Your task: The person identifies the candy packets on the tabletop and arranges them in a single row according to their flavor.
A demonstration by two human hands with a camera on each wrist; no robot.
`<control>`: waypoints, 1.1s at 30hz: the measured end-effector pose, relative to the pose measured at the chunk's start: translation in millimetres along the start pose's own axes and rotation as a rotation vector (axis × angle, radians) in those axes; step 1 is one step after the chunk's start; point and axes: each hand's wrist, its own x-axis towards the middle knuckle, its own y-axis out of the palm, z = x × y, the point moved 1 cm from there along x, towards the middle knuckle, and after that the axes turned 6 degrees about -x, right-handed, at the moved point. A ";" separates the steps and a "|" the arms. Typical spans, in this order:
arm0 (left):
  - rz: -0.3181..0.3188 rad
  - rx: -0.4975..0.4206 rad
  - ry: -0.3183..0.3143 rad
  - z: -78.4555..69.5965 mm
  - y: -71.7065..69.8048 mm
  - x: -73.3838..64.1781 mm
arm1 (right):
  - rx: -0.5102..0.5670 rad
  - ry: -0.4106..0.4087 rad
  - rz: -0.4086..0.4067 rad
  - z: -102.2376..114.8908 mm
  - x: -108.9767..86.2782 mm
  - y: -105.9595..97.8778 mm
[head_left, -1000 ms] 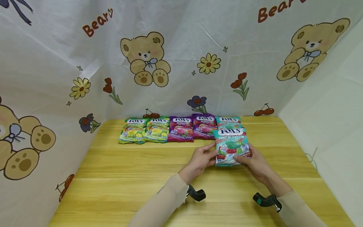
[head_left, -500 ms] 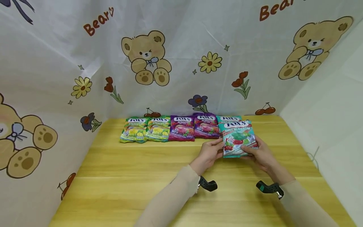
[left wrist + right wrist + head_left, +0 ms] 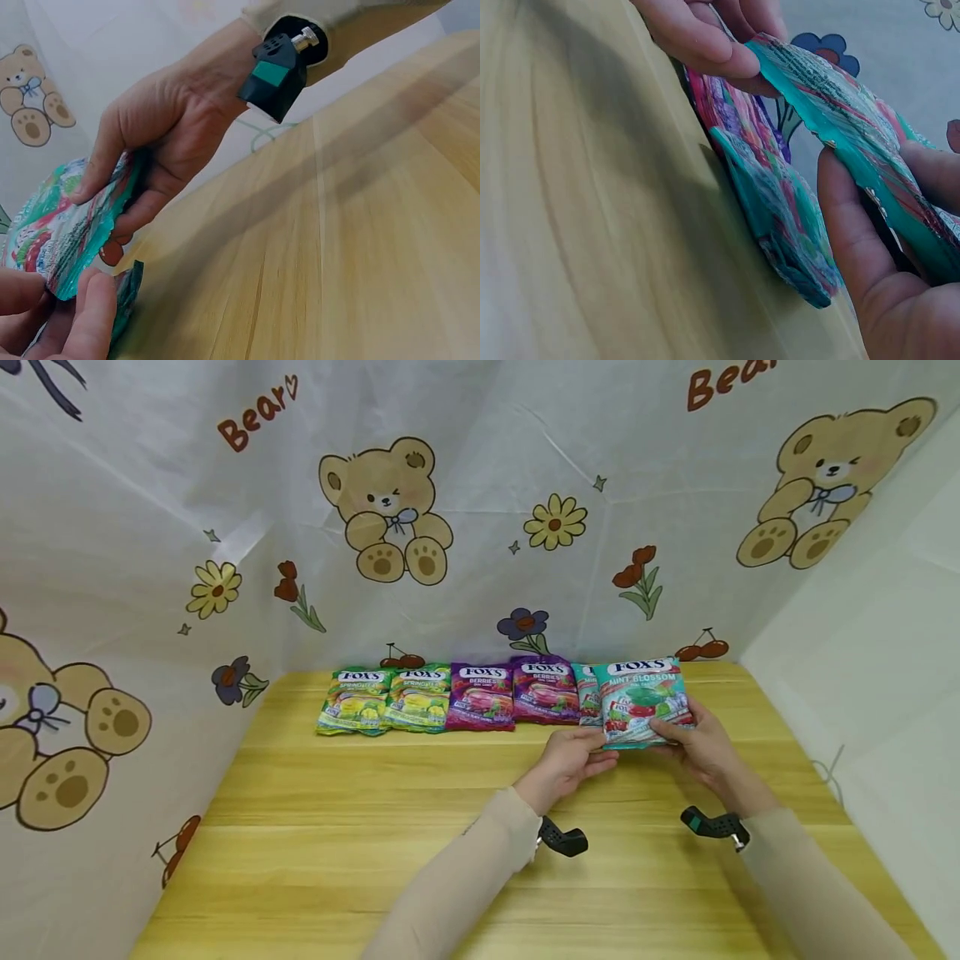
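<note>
A teal bag of mint candy (image 3: 643, 703), marked Fox's Mint Blossom, is held face up above the table. My right hand (image 3: 708, 750) grips its right side, thumb on the front and fingers behind. At the lower left corner my left hand (image 3: 567, 762) pinches the bag; in the right wrist view the left fingers (image 3: 712, 37) meet that corner. A second mint candy bag (image 3: 589, 697) lies on the table, partly covered by the held one in the head view. Seen from the right wrist, this lower bag (image 3: 780, 217) lies apart below the held bag.
Two purple berry candy bags (image 3: 481, 697) and two green-yellow candy bags (image 3: 355, 702) continue the row leftward along the back of the wooden table (image 3: 337, 835). Behind them hangs a bear-print cloth (image 3: 465, 543). A thin cord (image 3: 831, 777) lies at the right edge.
Both hands have carried the held mint candy bag to the right and toward the back of the table. It now overlaps the right part of the lower mint bag. The other bags stay put.
</note>
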 end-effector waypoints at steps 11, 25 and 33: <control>-0.130 -0.013 0.018 11.3 28.6 24.6 | 0.057 -0.018 -0.027 1.2 16.8 -33.1; 0.101 -0.041 -0.100 16.7 41.3 36.4 | 0.117 0.043 0.022 3.3 31.6 -75.5; 0.133 -0.034 -0.127 21.4 46.3 43.8 | 0.122 0.072 0.018 4.0 38.2 -87.7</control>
